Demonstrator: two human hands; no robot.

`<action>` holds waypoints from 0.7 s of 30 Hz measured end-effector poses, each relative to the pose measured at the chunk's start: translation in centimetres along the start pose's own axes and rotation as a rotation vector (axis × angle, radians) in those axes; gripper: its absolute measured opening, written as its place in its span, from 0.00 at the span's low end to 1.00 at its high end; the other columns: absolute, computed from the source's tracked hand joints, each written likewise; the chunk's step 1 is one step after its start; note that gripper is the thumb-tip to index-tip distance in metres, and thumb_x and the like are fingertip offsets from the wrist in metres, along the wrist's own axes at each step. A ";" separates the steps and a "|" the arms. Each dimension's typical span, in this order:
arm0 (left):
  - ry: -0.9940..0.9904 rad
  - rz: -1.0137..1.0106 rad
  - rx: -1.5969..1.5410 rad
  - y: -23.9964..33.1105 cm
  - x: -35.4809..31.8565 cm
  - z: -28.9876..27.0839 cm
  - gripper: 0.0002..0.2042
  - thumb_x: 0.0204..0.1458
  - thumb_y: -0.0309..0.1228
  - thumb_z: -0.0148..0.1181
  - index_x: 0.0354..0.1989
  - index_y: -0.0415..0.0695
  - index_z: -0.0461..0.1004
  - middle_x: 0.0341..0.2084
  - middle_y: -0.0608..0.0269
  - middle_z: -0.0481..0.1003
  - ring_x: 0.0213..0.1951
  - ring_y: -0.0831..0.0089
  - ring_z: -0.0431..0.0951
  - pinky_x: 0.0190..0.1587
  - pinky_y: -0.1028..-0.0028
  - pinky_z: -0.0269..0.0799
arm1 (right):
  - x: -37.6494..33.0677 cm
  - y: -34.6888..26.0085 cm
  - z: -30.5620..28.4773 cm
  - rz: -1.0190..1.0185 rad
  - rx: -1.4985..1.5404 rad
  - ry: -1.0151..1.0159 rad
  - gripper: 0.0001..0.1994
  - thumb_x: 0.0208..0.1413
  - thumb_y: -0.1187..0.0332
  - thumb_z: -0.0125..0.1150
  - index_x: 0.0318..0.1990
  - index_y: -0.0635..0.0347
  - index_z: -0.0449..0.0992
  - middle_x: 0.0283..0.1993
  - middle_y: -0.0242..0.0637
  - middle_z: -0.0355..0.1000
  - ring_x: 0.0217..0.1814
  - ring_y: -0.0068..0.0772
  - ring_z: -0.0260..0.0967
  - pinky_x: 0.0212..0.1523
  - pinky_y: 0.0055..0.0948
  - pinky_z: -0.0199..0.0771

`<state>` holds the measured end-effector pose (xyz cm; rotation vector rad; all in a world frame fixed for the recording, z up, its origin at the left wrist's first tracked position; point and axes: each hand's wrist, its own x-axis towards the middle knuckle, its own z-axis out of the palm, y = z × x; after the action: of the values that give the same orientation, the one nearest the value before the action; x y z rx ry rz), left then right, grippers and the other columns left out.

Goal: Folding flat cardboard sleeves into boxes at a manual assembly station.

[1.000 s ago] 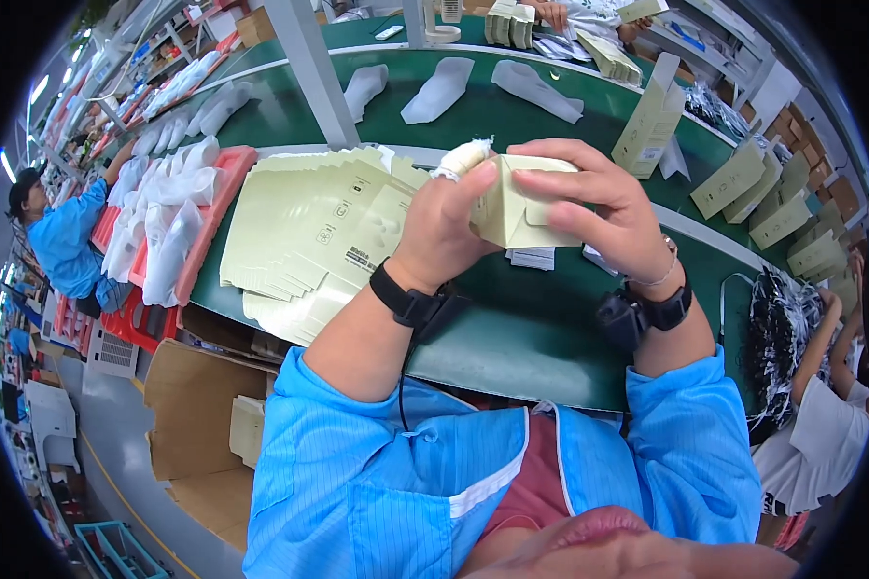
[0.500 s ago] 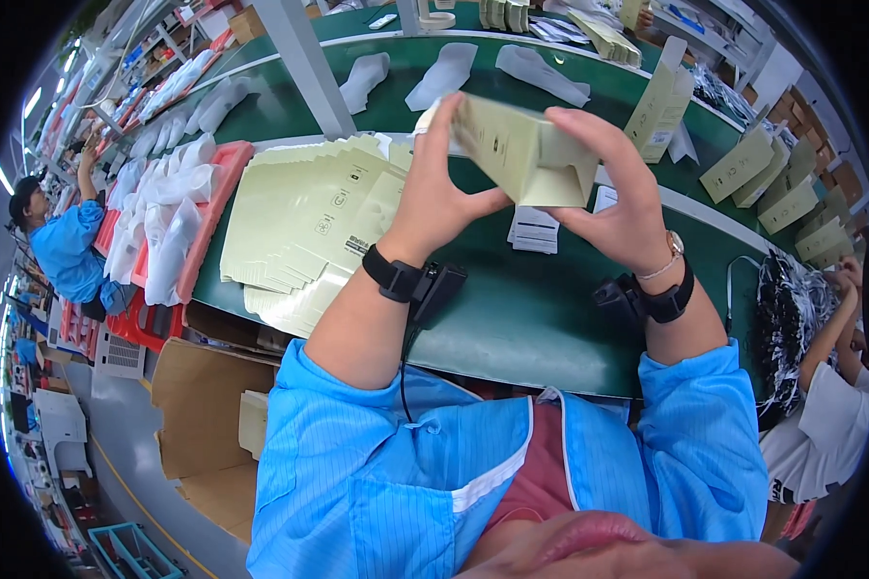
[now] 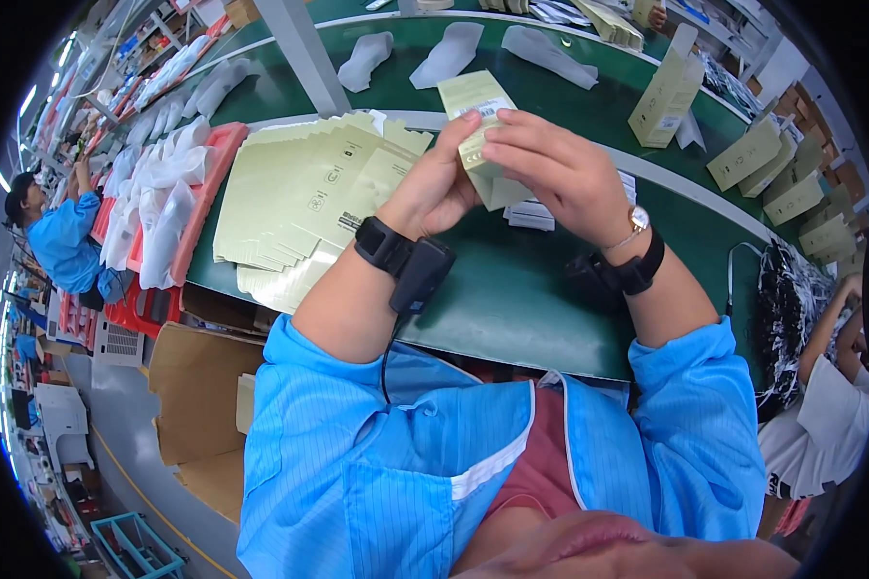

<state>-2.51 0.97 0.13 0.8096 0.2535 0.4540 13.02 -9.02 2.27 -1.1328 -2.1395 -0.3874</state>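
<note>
Both my hands grip a pale yellow-green cardboard box (image 3: 477, 94) above the green table. My left hand (image 3: 441, 183) holds its near left side, the thumb on the box. The fingers of my right hand (image 3: 562, 172) lie across the right side of the box and cover part of it. A white label with a barcode shows on one face, and a flap hangs from the near end. Beneath the right hand lies a stack of white printed leaflets (image 3: 529, 215). A fanned pile of flat, unfolded cartons (image 3: 280, 193) spreads beside my left forearm.
Red trays (image 3: 224, 159) with white-wrapped items stand at the left. Wrapped pieces (image 3: 448, 55) lie on the far belt beside a grey post (image 3: 304, 58). Standing cartons (image 3: 668, 92) and shredded filler (image 3: 792, 314) are to the right. Co-workers (image 3: 60, 232) are at both sides.
The box has been turned so its labelled face shows, and tilted upright. My right hand has closed in from the right edge over its side; my left hand has shifted lower.
</note>
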 end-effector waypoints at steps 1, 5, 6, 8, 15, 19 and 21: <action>0.018 0.062 0.030 0.2 0.4 -0.3 0.24 0.56 0.44 0.52 0.56 0.44 0.59 0.48 0.61 0.69 0.49 0.70 0.72 0.50 0.67 0.69 | -0.1 0.2 -0.1 0.012 0.052 -0.004 0.25 0.40 0.71 0.67 0.51 0.54 0.70 0.55 0.40 0.65 0.60 0.46 0.60 0.58 0.37 0.65; 0.193 0.421 0.270 2.3 1.8 -3.5 0.30 0.52 0.37 0.60 0.57 0.37 0.53 0.48 0.56 0.67 0.48 0.69 0.71 0.50 0.68 0.69 | -0.2 -0.3 -0.8 0.286 -0.001 0.011 0.20 0.40 0.68 0.69 0.42 0.56 0.72 0.52 0.40 0.64 0.56 0.45 0.61 0.55 0.37 0.65; 0.312 0.659 0.453 2.4 2.1 -4.4 0.33 0.49 0.34 0.64 0.58 0.35 0.51 0.49 0.54 0.66 0.48 0.68 0.70 0.50 0.69 0.68 | -0.7 -0.1 -0.4 0.291 0.002 0.008 0.20 0.40 0.68 0.69 0.42 0.56 0.72 0.52 0.40 0.64 0.56 0.45 0.61 0.55 0.37 0.65; 0.301 0.620 0.422 2.0 2.3 -4.3 0.35 0.47 0.32 0.65 0.57 0.33 0.50 0.49 0.52 0.66 0.49 0.68 0.70 0.51 0.69 0.67 | -2.6 1.2 1.1 0.430 0.103 -0.456 0.17 0.39 0.66 0.70 0.37 0.58 0.70 0.47 0.39 0.64 0.53 0.44 0.61 0.53 0.36 0.64; 0.268 0.558 0.456 1.9 2.1 -3.8 0.39 0.43 0.32 0.69 0.57 0.31 0.49 0.48 0.49 0.65 0.51 0.66 0.67 0.54 0.69 0.63 | -3.9 3.5 1.9 0.466 0.365 -0.681 0.16 0.40 0.64 0.70 0.31 0.58 0.67 0.41 0.37 0.62 0.49 0.41 0.58 0.51 0.33 0.61; 0.253 0.550 0.467 1.8 2.1 -3.6 0.39 0.42 0.32 0.69 0.57 0.31 0.49 0.48 0.49 0.65 0.52 0.67 0.67 0.56 0.70 0.61 | -4.3 4.2 2.0 0.460 0.409 -0.700 0.14 0.44 0.66 0.67 0.33 0.59 0.68 0.41 0.37 0.62 0.49 0.39 0.58 0.51 0.32 0.60; 0.253 0.553 0.466 1.7 2.3 -3.4 0.38 0.41 0.31 0.69 0.57 0.32 0.50 0.48 0.49 0.66 0.51 0.67 0.67 0.55 0.70 0.62 | -4.7 4.7 2.1 0.408 0.385 -0.658 0.11 0.46 0.67 0.65 0.34 0.60 0.68 0.40 0.37 0.63 0.47 0.40 0.60 0.49 0.32 0.62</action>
<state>-2.33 5.23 -1.02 1.2868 0.3787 1.0453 17.78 -8.08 -2.67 -1.5509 -2.2779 0.6401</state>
